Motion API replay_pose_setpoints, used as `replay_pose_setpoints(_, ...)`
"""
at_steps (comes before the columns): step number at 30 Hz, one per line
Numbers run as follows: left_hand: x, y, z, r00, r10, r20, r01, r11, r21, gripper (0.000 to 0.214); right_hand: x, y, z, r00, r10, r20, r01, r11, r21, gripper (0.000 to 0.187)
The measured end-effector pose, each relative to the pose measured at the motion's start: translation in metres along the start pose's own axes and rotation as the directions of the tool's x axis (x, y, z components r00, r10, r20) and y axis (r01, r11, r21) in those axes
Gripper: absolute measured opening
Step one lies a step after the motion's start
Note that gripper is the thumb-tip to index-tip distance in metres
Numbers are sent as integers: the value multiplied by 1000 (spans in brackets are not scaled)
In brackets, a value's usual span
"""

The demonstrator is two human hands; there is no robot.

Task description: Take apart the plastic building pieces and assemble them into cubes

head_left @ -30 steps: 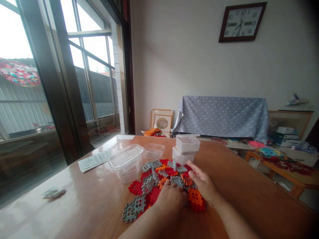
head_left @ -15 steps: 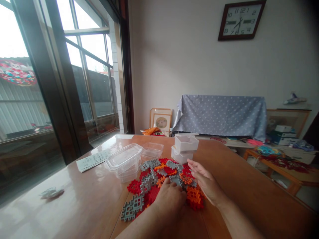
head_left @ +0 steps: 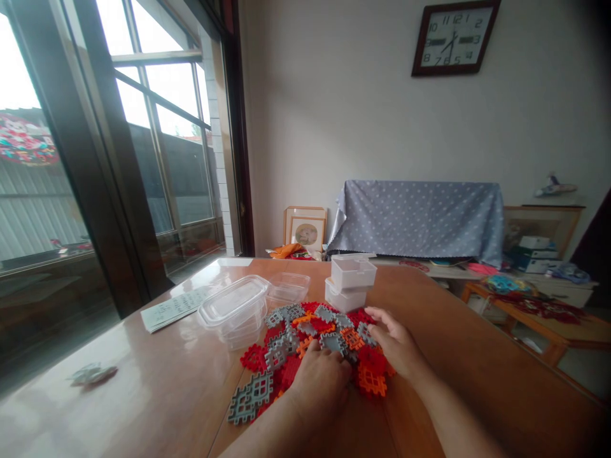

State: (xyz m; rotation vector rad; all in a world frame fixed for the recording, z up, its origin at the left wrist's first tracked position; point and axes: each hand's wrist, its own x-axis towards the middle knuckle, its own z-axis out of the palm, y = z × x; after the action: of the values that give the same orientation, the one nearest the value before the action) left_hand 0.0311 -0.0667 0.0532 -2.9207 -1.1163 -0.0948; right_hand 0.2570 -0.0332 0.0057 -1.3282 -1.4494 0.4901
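Observation:
A heap of red, orange and grey waffle-shaped plastic tiles (head_left: 305, 343) lies on the brown wooden table (head_left: 143, 381). My left hand (head_left: 319, 381) rests palm down on the near side of the heap, fingers curled onto a grey tile; what it grips is hidden. My right hand (head_left: 395, 346) sits on the heap's right edge, its fingers bent over a grey tile (head_left: 366, 332) and the red tiles beside it. Two stacked white boxes (head_left: 349, 283) stand just behind the heap.
Clear plastic containers (head_left: 236, 308) and a clear lid (head_left: 289, 287) sit left of the heap. A printed paper sheet (head_left: 174, 306) and a crumpled wrapper (head_left: 90, 374) lie further left. A window is on the left; a cloth-covered piece of furniture (head_left: 415, 216) stands behind.
My right hand has moved a little left onto the heap and its fingers have curled down onto the tiles. The left hand has stayed on the heap. The camera has shifted slightly.

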Motion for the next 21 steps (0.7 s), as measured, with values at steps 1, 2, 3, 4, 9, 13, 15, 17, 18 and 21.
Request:
replay_pose_setpoints(1, 0, 0, 0, 1000, 3, -10, -3, 1000, 6, 16, 1, 2, -4, 1000, -2, 4, 3, 997, -83, 38)
replay_pose_setpoints(2, 0, 1, 0, 1000, 6, -20, -5, 1000, 12, 16, 0, 3, -9, 1000, 2, 25, 2, 987, -158, 35)
replay_pose_setpoints(3, 0, 1, 0, 1000, 7, -31, -6, 1000, 19, 15, -1, 3, -14, 998, 10, 55, 2, 975, -224, 35)
replay_pose_setpoints(4, -1, 1, 1, 999, 8, -41, -7, 1000, 24, 15, -2, 2, -18, 996, 19, 82, 4, 961, -275, 35)
replay_pose_setpoints(9, -4, 0, -3, 990, 17, -139, -16, 1000, 7, 12, -7, -9, -27, 992, 58, 111, -18, 943, -332, 41)
replay_pose_setpoints(13, -10, -8, -13, 954, -91, -287, 58, 991, -122, 9, -4, -7, -31, 991, 111, 80, -84, 955, -284, 42)
replay_pose_setpoints(15, -12, -16, -17, 911, -188, -367, 104, 966, -236, 9, -1, -2, -35, 987, 141, 71, -116, 955, -274, 43)
replay_pose_setpoints(17, -13, -27, -19, 850, -299, -435, 147, 925, -349, 13, 0, 4, -39, 984, 162, 73, -138, 954, -265, 45)
replay_pose_setpoints(18, -13, -33, -17, 816, -357, -455, 170, 900, -401, 15, 0, 6, -40, 982, 172, 78, -146, 955, -258, 46)
replay_pose_setpoints(21, -10, -55, -8, 756, -505, -417, 244, 808, -537, 20, -4, 10, -41, 972, 203, 115, -175, 960, -217, 53)
